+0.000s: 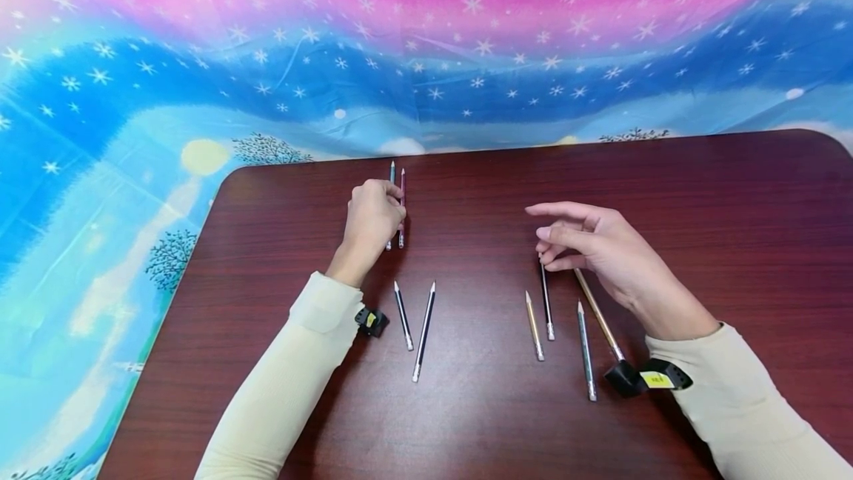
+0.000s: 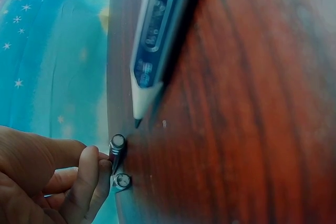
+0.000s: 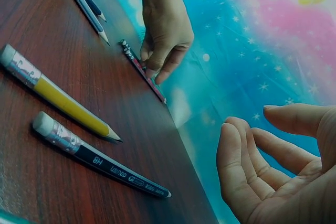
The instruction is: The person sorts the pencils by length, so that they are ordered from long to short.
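Note:
My left hand [image 1: 375, 219] is at the far left part of the table and pinches a reddish pencil [image 1: 403, 182]. Right beside that lies a teal pencil [image 1: 392, 170], partly covered by the hand. In the left wrist view the two eraser ends show by the fingertips. My right hand [image 1: 603, 254] is held above the table with loosely bent fingers and nothing in them. Below it lie a yellow pencil [image 3: 68, 104], a black pencil [image 3: 113, 166] with HB lettering, a grey-green pencil [image 1: 586, 352] and a gold-coloured pencil [image 1: 601, 317], partly hidden by the hand.
Two dark pencils [image 1: 424, 332] lie near my left wrist, tips pointing away and erasers closer together. The dark wood table [image 1: 480, 228] ends at a snowflake-patterned cloth [image 1: 466, 43] behind it. A small black camera sits on each wrist.

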The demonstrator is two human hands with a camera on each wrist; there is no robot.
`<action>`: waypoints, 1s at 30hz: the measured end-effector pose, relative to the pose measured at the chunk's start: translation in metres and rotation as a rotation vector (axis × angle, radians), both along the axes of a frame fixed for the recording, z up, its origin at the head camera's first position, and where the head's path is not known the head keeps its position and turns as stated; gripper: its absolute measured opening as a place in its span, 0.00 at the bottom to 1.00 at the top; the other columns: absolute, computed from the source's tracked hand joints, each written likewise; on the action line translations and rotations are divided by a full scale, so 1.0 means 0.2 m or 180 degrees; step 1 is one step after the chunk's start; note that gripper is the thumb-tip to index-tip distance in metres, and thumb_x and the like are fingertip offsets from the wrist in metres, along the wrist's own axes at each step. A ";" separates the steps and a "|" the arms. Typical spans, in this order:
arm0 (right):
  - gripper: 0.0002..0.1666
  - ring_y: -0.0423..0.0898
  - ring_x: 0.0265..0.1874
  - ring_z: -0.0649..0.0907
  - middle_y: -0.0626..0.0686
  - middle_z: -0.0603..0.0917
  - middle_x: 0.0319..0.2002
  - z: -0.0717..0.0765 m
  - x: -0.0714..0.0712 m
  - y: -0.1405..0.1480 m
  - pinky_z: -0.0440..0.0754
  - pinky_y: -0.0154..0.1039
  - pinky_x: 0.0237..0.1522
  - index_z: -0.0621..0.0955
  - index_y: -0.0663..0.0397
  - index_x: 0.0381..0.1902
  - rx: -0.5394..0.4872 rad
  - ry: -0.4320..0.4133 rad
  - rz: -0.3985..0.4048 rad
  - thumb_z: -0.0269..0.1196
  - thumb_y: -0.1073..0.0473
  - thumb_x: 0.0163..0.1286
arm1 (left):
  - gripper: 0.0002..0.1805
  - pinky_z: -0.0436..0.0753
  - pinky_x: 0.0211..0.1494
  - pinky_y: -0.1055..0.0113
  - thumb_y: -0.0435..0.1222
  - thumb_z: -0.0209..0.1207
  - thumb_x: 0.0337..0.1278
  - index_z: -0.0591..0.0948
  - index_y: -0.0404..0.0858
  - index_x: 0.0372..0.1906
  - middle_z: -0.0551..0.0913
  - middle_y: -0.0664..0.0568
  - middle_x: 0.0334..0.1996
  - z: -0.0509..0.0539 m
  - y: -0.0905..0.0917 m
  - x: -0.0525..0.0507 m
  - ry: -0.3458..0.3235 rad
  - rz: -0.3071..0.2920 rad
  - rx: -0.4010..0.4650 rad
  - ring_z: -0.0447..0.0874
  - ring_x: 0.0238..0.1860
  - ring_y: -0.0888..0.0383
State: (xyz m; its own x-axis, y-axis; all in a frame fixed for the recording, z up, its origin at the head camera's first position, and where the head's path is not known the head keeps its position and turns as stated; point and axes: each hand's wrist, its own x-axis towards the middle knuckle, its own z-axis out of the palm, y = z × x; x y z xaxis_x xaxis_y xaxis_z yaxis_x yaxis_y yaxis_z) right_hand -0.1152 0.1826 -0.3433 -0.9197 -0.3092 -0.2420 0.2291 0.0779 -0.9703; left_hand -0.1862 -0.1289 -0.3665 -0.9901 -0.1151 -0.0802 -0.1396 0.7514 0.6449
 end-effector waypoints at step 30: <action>0.18 0.44 0.33 0.89 0.52 0.91 0.36 0.01 0.02 0.04 0.91 0.39 0.40 0.82 0.42 0.62 0.0096 0.0024 -0.0024 0.64 0.60 0.78 | 0.10 0.88 0.32 0.67 0.33 0.63 0.70 0.88 0.35 0.50 0.89 0.46 0.34 0.08 -0.05 0.08 0.0007 -0.0126 0.0291 0.92 0.28 0.54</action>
State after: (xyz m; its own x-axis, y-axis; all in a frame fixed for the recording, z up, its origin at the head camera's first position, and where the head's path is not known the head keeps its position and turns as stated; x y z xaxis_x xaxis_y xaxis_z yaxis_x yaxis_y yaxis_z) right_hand -0.1108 0.1900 -0.3419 -0.9238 -0.2948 -0.2442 0.2226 0.1055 -0.9692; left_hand -0.1703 -0.1385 -0.3511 -0.9939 -0.0680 -0.0863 -0.1093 0.6942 0.7114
